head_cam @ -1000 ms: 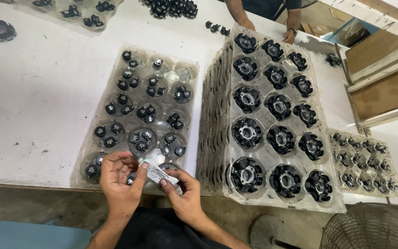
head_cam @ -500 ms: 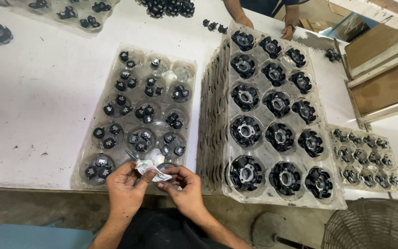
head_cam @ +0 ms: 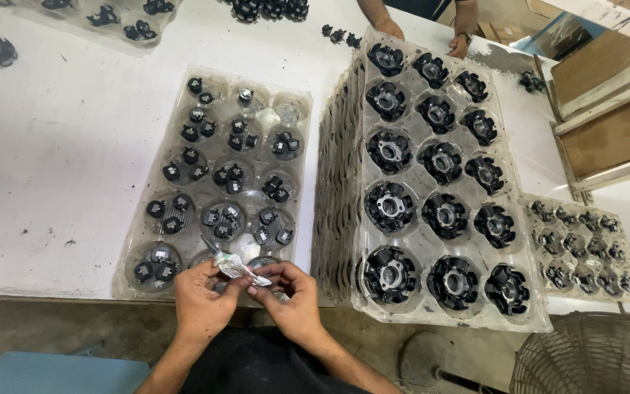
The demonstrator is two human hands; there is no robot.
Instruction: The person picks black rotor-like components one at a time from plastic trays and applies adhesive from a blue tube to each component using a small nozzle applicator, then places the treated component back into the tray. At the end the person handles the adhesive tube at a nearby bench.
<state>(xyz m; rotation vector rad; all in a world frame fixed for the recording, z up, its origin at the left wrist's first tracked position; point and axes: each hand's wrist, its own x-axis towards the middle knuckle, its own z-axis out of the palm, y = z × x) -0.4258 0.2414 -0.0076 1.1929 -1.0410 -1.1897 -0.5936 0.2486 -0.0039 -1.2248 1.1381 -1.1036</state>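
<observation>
left hand (head_cam: 202,303) and right hand (head_cam: 289,295) both pinching a small silvery packet (head_cam: 236,268), fingers clamped on it | packet lying with its long axis slanting from upper left to lower right, pointed end aiming up-left | being held over the near edge of the clear tray (head_cam: 176,124) of small black parts (head_cam: 227,175) | stack of trays (head_cam: 344,168) standing just right.
</observation>
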